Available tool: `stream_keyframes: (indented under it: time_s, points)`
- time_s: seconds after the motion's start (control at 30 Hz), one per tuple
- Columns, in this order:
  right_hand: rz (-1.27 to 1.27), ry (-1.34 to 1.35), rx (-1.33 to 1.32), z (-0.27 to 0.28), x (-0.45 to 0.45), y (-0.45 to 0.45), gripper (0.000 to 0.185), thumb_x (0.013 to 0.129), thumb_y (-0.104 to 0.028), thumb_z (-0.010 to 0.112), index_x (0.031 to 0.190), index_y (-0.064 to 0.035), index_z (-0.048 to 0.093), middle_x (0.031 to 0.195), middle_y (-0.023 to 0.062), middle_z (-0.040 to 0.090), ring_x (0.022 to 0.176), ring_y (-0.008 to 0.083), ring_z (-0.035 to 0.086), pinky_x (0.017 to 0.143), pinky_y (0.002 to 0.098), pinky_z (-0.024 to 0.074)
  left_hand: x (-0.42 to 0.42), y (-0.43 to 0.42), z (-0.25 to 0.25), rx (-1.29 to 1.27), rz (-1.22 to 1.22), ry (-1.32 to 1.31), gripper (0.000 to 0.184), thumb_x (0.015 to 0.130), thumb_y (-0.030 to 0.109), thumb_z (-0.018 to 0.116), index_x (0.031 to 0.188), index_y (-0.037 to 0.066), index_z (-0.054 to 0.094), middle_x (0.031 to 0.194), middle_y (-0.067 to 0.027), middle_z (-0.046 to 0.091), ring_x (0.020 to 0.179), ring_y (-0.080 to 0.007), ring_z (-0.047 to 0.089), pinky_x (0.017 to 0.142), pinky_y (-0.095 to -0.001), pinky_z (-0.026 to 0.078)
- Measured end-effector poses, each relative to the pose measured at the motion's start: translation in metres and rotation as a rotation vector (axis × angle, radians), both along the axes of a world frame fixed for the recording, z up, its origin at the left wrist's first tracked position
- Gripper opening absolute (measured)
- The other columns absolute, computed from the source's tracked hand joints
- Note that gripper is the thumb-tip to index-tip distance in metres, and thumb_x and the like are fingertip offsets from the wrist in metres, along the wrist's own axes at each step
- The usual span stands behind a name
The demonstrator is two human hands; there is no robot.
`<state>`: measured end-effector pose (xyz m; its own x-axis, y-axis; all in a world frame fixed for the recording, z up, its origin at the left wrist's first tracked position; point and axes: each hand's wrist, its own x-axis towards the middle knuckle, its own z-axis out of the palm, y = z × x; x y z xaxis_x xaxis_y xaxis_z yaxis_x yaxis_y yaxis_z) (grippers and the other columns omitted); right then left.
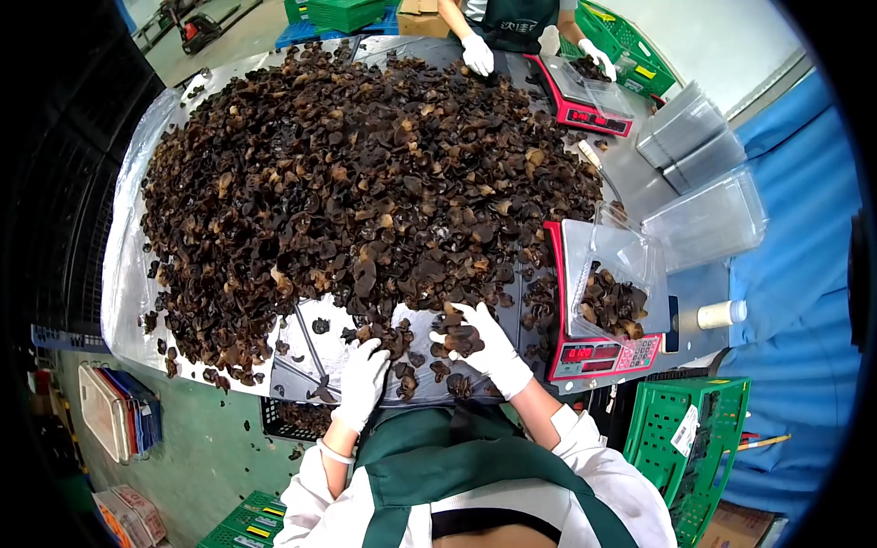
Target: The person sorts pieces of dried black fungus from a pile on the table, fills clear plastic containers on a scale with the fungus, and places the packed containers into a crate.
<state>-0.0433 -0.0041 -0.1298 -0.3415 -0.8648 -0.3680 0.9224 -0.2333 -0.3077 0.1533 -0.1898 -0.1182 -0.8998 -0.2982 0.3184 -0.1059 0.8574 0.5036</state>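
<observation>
A wide heap of dark brown wood ear mushrooms (365, 183) covers most of the table. At its near edge, my gloved left hand (364, 379) has its fingers curled against a small clump of them. My gloved right hand (493, 352) holds a few pieces between thumb and fingers, just above the tabletop. Loose pieces lie between and around both hands. To the right, a red scale (585, 354) carries a clear plastic box (598, 247) partly filled with wood ears.
Clear boxes (708, 219) are stacked at the right, near a white-capped bottle (722, 315). Across the table, a co-worker's gloved hands (478, 55) are by a second red scale (594, 117). Green crates (690, 438) stand below on the right.
</observation>
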Motion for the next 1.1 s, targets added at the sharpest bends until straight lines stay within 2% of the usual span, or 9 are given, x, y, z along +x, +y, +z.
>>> stream_keyframes:
  time_s: [0.13,0.2,0.37,0.47,0.63,0.7,0.8,0.93,1.1]
  points:
    - [-0.025,0.361,0.207,0.045,0.001,0.013,0.043,0.1,-0.038,0.039,0.133,-0.0108,0.042,0.123,0.0109,0.054,0.111,0.0349,0.059,0.07,0.0355,0.0551,0.005,-0.005,0.014,0.643,0.147,-0.016,0.015,0.087,0.008,0.058,0.101,0.002,0.06,0.11,-0.0124,0.061,0.102,-0.0253,0.059,0.093,-0.0374,0.047]
    - [-0.02,0.35,0.272,0.054,-0.002,0.024,0.036,0.096,-0.026,0.052,0.128,-0.0096,0.045,0.116,0.007,0.058,0.108,0.0277,0.061,0.068,0.0279,0.0525,0.016,-0.008,0.016,1.358,0.252,0.008,0.019,0.09,0.01,0.056,0.109,0.004,0.056,0.113,-0.0103,0.06,0.102,-0.0231,0.059,0.088,-0.0351,0.05]
    - [0.128,0.822,0.57,0.064,0.002,0.036,0.02,0.085,-0.01,0.065,0.105,-0.0078,0.06,0.097,0.0018,0.06,0.079,0.0111,0.057,0.064,0.0296,0.0498,0.039,-0.023,0.007,2.077,0.165,0.26,0.03,0.091,0.026,0.058,0.109,0.002,0.053,0.11,-0.0154,0.058,0.103,-0.0338,0.06,0.086,-0.0435,0.055]
    - [0.088,1.756,0.751,0.057,0.009,0.043,0.031,0.081,-0.015,0.067,0.111,-0.0131,0.063,0.104,0.008,0.06,0.09,0.0242,0.061,0.08,0.0308,0.0501,0.038,-0.021,0.026,2.155,0.235,0.267,0.024,0.093,0.026,0.057,0.097,0.003,0.057,0.105,-0.0129,0.06,0.098,-0.0286,0.062,0.081,-0.0374,0.056]
    - [0.292,2.156,0.923,0.038,0.028,0.03,0.057,0.076,-0.038,0.069,0.13,-0.0255,0.055,0.127,0.0113,0.052,0.104,0.0291,0.054,0.088,0.0365,0.0486,0.028,-0.014,0.017,1.817,0.369,0.074,0.016,0.092,0.02,0.059,0.086,0.005,0.056,0.092,-0.0067,0.063,0.078,-0.0135,0.06,0.063,-0.0246,0.048]
    - [0.27,2.117,0.917,0.028,0.027,0.027,0.044,0.075,-0.032,0.071,0.116,-0.0195,0.061,0.119,0.0098,0.055,0.102,0.0281,0.055,0.084,0.0363,0.05,0.018,-0.007,0.029,1.51,0.309,-0.057,0.009,0.09,0.014,0.06,0.093,0.005,0.059,0.085,-0.0044,0.062,0.072,-0.0084,0.056,0.063,-0.0222,0.045]
    - [0.078,1.963,0.821,0.019,0.015,0.03,0.03,0.072,-0.024,0.073,0.096,-0.0103,0.061,0.105,0.0083,0.058,0.095,0.0276,0.057,0.08,0.0358,0.0505,0.014,0.002,0.04,0.83,0.168,-0.15,0.022,0.084,0.006,0.063,0.105,0.004,0.064,0.084,-0.0043,0.061,0.077,-0.0123,0.057,0.069,-0.026,0.045]
    - [0.061,1.552,0.682,0.045,0.01,0.046,0.032,0.071,-0.015,0.077,0.096,-0.0054,0.059,0.092,0.0085,0.058,0.084,0.022,0.06,0.077,0.0309,0.0491,0.012,0.008,0.042,0.277,-0.096,-0.1,0.04,0.08,0.001,0.058,0.118,0.013,0.063,0.108,-0.0112,0.06,0.093,-0.0295,0.057,0.082,-0.0351,0.048]
    - [0.398,1.96,0.516,0.072,0.016,0.071,0.026,0.07,-0.02,0.071,0.092,-0.0118,0.058,0.091,0.006,0.058,0.087,0.0286,0.058,0.074,0.0366,0.0502,0.013,0.013,0.035,0.11,-0.307,-0.196,0.049,0.08,0.003,0.056,0.126,0.021,0.059,0.125,-0.0121,0.055,0.088,-0.0292,0.056,0.079,-0.0367,0.049]
